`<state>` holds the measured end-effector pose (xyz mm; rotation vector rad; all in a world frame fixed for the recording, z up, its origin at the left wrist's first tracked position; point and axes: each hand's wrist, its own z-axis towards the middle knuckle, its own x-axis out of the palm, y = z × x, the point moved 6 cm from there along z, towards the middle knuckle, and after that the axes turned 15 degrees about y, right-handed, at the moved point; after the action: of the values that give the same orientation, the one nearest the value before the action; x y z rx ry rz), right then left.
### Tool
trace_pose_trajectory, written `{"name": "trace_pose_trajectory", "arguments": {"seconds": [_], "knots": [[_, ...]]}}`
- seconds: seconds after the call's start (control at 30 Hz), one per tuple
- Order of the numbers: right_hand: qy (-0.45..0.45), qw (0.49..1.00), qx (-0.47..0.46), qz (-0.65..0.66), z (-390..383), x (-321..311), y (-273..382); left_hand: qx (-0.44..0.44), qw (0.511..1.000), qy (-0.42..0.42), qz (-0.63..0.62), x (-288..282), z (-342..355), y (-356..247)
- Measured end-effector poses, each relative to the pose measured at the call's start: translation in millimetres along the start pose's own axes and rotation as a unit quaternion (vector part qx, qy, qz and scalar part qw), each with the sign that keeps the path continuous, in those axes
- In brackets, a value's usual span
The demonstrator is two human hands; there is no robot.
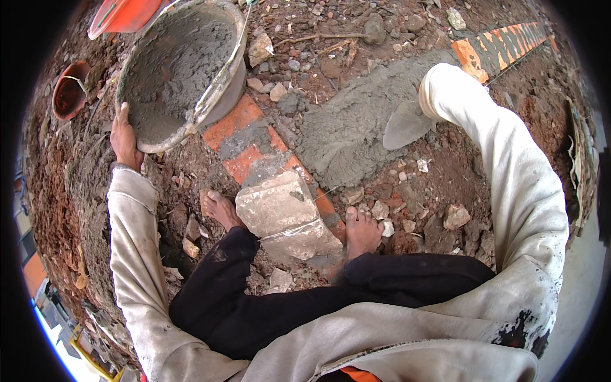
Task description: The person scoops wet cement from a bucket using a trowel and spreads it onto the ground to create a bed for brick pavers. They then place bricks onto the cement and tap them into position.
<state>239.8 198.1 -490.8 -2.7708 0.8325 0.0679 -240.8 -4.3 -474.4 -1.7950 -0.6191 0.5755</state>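
My left hand (125, 139) grips the near left rim of a large round basin (223, 105), tilted and partly filled with wet grey mortar (181, 60). The white sleeve (455, 92) hides my right hand and its fingers. A trowel (407, 125) juts out from that cuff, its metal blade lying over a spread bed of mortar (344, 130). Along the left side of this bed runs a row of orange bricks (240, 167) with grey mortar smeared on them. A pale block (280, 207) with a string around it sits between my bare feet.
Farther along at the right, a mortar-streaked brick course (503, 48) continues from the bed. A red bucket (71, 90) lies at the left, and an orange tub (127, 16) stands behind the basin. Loose stones (456, 216) and a stick (318, 38) litter the uneven soil.
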Motion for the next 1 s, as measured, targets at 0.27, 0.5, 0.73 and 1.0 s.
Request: {"name": "trace_pose_trajectory", "arguments": {"seconds": [0.27, 0.5, 0.73, 1.0], "knots": [[-0.019, 0.997, -0.076, 0.010, 1.2, 34.4, 49.3, -0.007, 0.999, 0.022, -0.031, -8.6, 13.3, 7.7], [-0.007, 0.997, 0.059, 0.052, -11.6, 46.8, -36.5, -0.008, 0.999, 0.024, -0.030, -2.3, 10.3, 12.9], [-0.022, 0.982, 0.146, 0.120, -49.7, 54.3, -64.6, 0.006, 1.000, 0.013, -0.013, -7.3, 13.7, 9.8], [-0.127, 0.981, -0.085, 0.115, 11.9, 128.4, 77.1, 0.000, 0.999, 0.030, -0.029, -12.5, 13.1, 9.4]]}}
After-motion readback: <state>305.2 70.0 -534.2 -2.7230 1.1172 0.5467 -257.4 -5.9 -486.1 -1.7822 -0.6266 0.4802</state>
